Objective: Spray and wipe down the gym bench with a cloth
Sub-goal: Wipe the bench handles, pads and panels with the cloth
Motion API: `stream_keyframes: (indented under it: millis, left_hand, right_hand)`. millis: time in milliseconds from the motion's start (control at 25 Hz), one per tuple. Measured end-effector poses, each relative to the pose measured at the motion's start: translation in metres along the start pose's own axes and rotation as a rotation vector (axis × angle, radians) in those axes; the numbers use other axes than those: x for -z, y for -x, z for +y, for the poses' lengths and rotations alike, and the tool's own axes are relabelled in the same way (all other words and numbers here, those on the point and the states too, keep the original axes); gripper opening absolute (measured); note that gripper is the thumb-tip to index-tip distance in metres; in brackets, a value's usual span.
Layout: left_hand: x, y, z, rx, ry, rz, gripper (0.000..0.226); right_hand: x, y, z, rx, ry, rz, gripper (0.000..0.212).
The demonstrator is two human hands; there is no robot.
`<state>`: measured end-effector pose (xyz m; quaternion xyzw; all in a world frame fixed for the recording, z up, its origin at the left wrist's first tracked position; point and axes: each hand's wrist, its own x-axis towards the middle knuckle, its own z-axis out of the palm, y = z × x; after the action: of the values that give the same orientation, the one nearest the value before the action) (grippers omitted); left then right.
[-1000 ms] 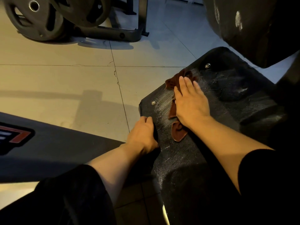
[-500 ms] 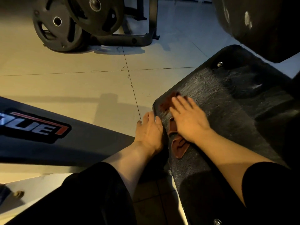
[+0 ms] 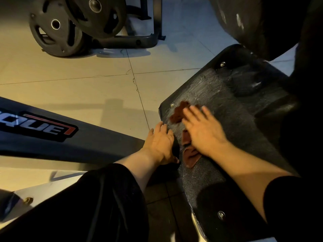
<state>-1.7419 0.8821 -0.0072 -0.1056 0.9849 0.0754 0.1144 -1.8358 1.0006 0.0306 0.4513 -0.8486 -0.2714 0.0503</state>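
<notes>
My left hand (image 3: 161, 143) and right hand (image 3: 203, 135) are bare: no gloves, rings or watch are visible. Both forearms are uncovered from the wrist up. Each arm wears a black sleeve (image 3: 97, 198) pushed up toward the elbow; the fabric appears soft and loosely creased, though dim lighting hides its texture.

right hand (image 3: 203, 132) with brown cloth (image 3: 189, 155) now nearer the near-left corner of the black bench pad (image 3: 236, 119) than a second ago, left hand (image 3: 160, 143) fingers uncurled flatter along pad edge, head view shifted, weight plates (image 3: 70, 23) further in
</notes>
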Motion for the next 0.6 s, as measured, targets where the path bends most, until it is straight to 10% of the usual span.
stream_keyframes:
  millis: [160,440,600]
  left_hand:
    - [0.003,0.015,0.005,-0.043,0.0,-0.018,0.103]
    - [-0.01,0.038,0.029,-0.05,0.011,-0.018,0.11]
    - [-0.012,0.045,0.058,-0.051,0.117,0.014,0.111]
  right_hand:
    - [0.011,0.02,0.038,-0.278,-0.007,-0.044,0.065]
    - [-0.011,0.068,-0.055,0.11,-0.02,-0.083,0.064]
    - [-0.003,0.085,0.011,-0.152,0.013,0.024,0.058]
